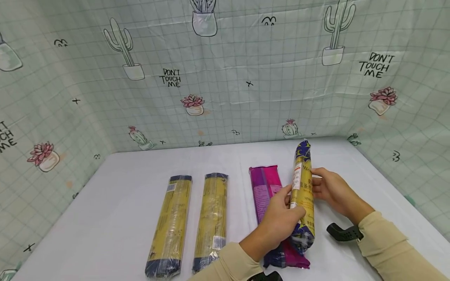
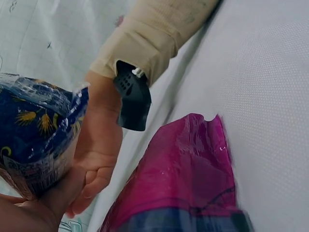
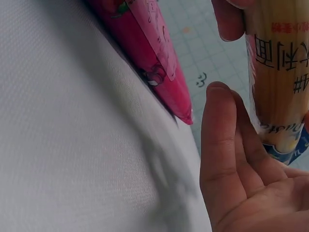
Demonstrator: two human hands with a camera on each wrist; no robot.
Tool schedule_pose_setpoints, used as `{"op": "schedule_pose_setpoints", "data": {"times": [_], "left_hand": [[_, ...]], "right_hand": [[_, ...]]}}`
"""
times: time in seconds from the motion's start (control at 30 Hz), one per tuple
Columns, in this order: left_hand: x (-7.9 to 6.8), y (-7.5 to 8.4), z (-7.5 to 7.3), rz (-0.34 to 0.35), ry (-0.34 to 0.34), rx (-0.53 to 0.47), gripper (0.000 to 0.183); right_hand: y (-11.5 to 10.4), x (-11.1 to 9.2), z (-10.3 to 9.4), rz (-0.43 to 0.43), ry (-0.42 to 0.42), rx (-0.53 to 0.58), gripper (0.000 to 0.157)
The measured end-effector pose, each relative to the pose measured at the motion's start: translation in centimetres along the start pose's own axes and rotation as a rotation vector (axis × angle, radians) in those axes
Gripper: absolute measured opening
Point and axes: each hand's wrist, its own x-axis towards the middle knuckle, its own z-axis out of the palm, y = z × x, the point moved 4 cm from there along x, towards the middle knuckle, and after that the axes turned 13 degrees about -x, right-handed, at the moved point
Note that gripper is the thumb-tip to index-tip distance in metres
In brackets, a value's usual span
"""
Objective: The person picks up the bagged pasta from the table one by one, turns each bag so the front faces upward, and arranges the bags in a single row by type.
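Note:
A yellow and navy pack of spaghetti (image 1: 305, 195) is held tilted up over the right part of the table. My left hand (image 1: 277, 218) grips its lower left side, the thumb across the front. On the far right side of that pack, my right hand (image 1: 334, 191) touches it with fingertips; in the right wrist view its fingers (image 3: 218, 145) are extended beside the pack. Beneath the left hand lies a magenta and purple pack (image 1: 261, 199), partly covered by hand and spaghetti. Its magenta end (image 2: 183, 169) shows in the left wrist view.
Two more yellow packs with navy ends lie to the left, a left one (image 1: 170, 226) and a right one (image 1: 212, 222), on the white table (image 1: 119, 218). A cactus-print cloth (image 1: 225, 86) hangs behind. Dark wrist devices (image 1: 344, 232) sit at both cuffs.

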Motion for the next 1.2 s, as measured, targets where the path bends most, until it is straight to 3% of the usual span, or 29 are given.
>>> {"op": "schedule_pose_setpoints", "data": {"times": [0.2,0.43,0.7,1.0,1.2], "left_hand": [[0.0,-0.2,0.0,-0.015,-0.003,-0.006,0.066],[0.0,-0.1,0.1,-0.066,-0.036,0.020,0.065],[-0.1,0.0,0.0,-0.080,0.016,0.102,0.058],[-0.1,0.1,-0.4,-0.103,-0.060,0.113,0.038],[-0.1,0.2,-0.9,-0.091,-0.074,0.171,0.031]], "right_hand": [[-0.1,-0.1,0.1,-0.047,-0.033,0.044,0.064],[-0.7,-0.2,0.4,-0.113,-0.018,0.076,0.044],[-0.8,-0.6,0.6,-0.082,0.069,0.167,0.040],[-1.0,-1.2,0.3,-0.116,0.197,0.225,0.026],[-1.4,-1.1,0.7,-0.145,0.235,0.213,0.033]]}}
